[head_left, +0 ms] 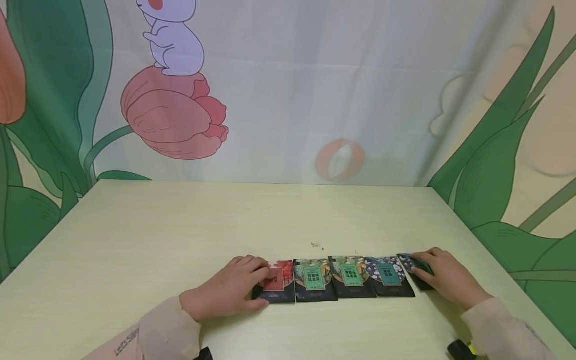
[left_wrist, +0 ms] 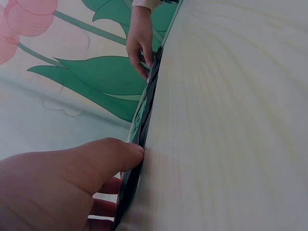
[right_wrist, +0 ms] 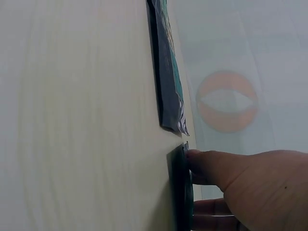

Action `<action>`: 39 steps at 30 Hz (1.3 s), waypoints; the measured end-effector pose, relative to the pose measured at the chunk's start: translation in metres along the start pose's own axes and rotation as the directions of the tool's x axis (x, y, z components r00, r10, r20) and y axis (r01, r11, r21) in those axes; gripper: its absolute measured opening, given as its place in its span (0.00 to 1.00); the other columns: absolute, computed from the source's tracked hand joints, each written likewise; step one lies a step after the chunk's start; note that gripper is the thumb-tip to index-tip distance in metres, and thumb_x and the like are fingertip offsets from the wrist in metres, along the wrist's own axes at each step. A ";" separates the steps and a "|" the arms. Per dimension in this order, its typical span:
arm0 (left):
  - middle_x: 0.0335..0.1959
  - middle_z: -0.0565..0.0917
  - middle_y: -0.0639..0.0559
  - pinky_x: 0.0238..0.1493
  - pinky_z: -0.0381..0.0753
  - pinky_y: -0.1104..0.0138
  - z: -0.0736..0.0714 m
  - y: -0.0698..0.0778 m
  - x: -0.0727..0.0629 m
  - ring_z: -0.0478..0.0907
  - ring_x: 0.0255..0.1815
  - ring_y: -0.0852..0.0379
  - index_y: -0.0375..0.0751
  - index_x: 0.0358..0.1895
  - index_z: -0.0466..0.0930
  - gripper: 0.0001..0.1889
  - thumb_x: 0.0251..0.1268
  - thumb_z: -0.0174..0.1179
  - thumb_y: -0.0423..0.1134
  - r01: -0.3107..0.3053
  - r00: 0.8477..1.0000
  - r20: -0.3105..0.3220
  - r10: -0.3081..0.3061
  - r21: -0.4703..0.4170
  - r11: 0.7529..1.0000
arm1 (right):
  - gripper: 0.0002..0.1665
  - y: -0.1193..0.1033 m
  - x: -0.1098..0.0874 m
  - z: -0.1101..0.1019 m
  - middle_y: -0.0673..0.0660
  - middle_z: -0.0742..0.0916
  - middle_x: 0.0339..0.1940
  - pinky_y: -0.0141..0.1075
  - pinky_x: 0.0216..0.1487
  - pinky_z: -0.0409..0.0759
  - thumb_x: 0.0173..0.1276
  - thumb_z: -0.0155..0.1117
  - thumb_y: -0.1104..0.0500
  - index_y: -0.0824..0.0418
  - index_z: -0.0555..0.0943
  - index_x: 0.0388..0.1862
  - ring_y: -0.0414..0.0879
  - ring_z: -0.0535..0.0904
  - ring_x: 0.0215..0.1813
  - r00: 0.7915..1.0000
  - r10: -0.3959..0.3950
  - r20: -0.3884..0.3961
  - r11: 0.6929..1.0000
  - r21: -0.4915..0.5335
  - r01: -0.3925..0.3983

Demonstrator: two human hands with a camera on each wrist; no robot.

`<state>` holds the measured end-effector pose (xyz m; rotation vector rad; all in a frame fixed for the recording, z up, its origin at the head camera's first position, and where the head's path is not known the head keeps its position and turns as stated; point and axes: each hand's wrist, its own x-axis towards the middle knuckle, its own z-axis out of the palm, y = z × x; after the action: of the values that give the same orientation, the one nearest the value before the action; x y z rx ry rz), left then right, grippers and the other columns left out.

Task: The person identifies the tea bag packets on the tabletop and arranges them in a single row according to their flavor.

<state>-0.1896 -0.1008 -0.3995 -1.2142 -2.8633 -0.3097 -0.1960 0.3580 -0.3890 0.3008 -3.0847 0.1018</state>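
Several flat sachets lie in a row near the front of the table. My left hand (head_left: 231, 289) holds the left end of the red-labelled sachet (head_left: 283, 284), thumb at its near corner and fingers over its top part. Next to it are two green-labelled sachets, one (head_left: 314, 281) beside the other (head_left: 352, 278), then a blue floral sachet (head_left: 389, 276). At the right end my right hand (head_left: 443, 276) grips another dark floral sachet (head_left: 416, 270), thumb on its near side. In the right wrist view this sachet (right_wrist: 180, 187) stands tilted, a small gap from the row.
The pale wooden table (head_left: 180, 225) extends back to a printed curtain (head_left: 279, 110) with flowers and leaves. Small dark marks (head_left: 317, 246) show on the tabletop behind the row. A black object (head_left: 461, 350) is by the right sleeve.
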 end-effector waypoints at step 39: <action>0.59 0.73 0.50 0.66 0.68 0.55 0.003 -0.003 -0.005 0.68 0.62 0.52 0.47 0.66 0.71 0.30 0.62 0.60 0.54 0.001 1.000 -0.017 -0.002 -0.026 1.000 | 0.27 -0.021 -0.007 -0.004 0.67 0.82 0.47 0.58 0.47 0.78 0.65 0.63 0.46 0.64 0.80 0.55 0.65 0.78 0.49 0.999 -0.009 -0.034 1.000 -0.013 0.008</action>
<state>-0.1884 -0.1060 -0.4037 -1.2075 -2.8552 -0.3565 -0.1848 0.3395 -0.3840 0.3084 -3.0492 0.0854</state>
